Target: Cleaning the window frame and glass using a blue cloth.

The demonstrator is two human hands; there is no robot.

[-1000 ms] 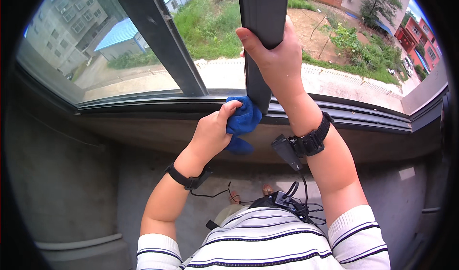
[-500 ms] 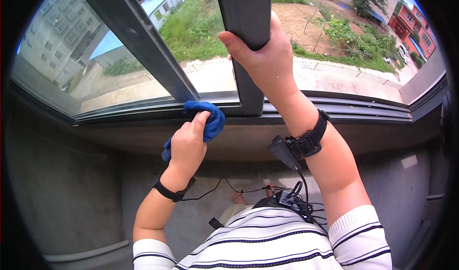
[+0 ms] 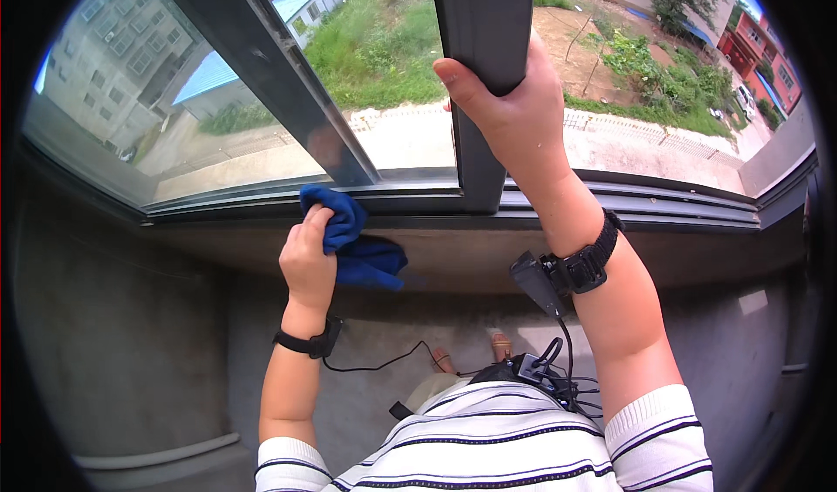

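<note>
My left hand (image 3: 307,252) is closed on a blue cloth (image 3: 335,220), pressing it at the lower track of the window frame (image 3: 261,206). Part of the cloth hangs down to the right of the hand, in front of the wall under the sill. Higher up, my right hand (image 3: 521,113) grips the dark upright edge of a sliding window sash (image 3: 486,30). Its thumb lies across the near face, while the other fingers are hidden behind the sash. Both wrists wear black straps.
Right of the sash, bare window rails (image 3: 636,203) run to the side frame. A black cable (image 3: 375,368) trails from my left wrist to a cable bundle (image 3: 549,370) at my waist. A pale pipe (image 3: 157,453) lies along the floor at lower left.
My left hand and the cloth have moved left along the track, and more of the cloth now hangs loose. The sash and my right hand sit further right in the picture.
</note>
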